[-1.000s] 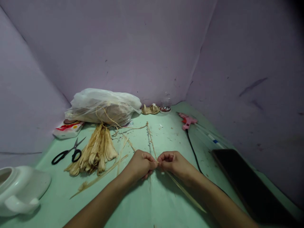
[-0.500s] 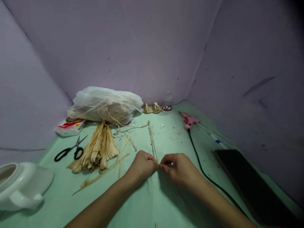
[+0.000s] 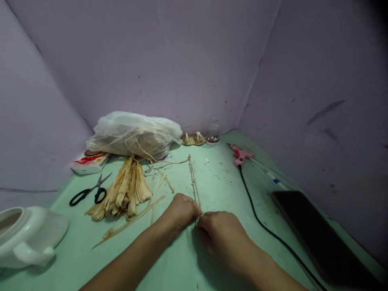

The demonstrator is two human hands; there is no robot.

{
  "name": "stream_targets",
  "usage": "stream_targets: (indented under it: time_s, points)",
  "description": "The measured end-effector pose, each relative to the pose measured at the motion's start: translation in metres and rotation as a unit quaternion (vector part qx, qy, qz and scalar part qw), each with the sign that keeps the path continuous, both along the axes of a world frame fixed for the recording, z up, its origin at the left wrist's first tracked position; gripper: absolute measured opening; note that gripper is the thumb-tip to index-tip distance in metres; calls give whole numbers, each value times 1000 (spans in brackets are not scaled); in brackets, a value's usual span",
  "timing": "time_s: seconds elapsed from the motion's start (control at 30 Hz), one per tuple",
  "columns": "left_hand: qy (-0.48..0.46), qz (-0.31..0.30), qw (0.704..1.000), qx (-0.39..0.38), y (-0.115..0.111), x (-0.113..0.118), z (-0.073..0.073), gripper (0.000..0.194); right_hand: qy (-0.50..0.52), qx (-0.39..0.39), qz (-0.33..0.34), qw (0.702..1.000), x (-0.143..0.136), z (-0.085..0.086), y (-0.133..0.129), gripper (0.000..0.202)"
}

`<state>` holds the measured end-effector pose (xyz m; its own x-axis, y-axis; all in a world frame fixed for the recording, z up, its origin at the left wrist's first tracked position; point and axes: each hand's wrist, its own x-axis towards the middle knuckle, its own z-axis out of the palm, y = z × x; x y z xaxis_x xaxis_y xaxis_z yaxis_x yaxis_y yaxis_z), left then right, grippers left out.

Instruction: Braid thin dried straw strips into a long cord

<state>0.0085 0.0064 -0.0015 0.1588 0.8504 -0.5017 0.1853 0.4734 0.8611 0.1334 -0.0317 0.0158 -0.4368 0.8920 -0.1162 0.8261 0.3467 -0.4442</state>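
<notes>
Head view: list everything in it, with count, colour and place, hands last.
Bag: one, whitish, back left
Box: one, white and red, left of bag
Scissors: one pair, black handles, left
Bundle: one, tan, right of scissors
Loose strips: several, tan, around bundle
Vessel: one, white, near left
Cord: one, tan, centre
Woven piece: one, tan, back centre
Tub: one, clear, red-and-white contents, beside woven piece
Glue gun: one, pink, back right
Cable: one, black, from glue gun
Slab: one, black, right
Table: one, green
Walls: three, lilac
Left hand: one, pinching cord's near end
Right hand: one, beside left, fingertips hidden
</notes>
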Motion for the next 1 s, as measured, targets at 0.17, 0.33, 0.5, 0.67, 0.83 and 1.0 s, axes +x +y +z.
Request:
stream_targets:
  time_s: [0.17, 0.33, 0.5, 0.67, 0.83, 1.0]
  points:
    - [41, -22, 999, 19, 2, -4, 12, 5, 225, -147, -105, 958, 27, 7, 25, 19]
    - [57, -37, 998, 19, 3, -5, 16, 5, 382, -260, -261, 848, 22, -4, 38, 18]
    - [35, -44, 998, 31, 4, -5, 11, 4, 449, -374, -180, 792, 4, -14, 30, 21]
    - [32, -64, 997, 38, 6, -8, 4, 3, 407, -328, -159, 838, 7, -21, 31, 16]
    - [65, -71, 994, 49, 6, -9, 0, 6, 246, -157, -103, 951, 18, -21, 32, 13]
    - [57, -55, 996, 35, 5, -6, 3, 4, 137, -49, -115, 983, 32, -9, 35, 15]
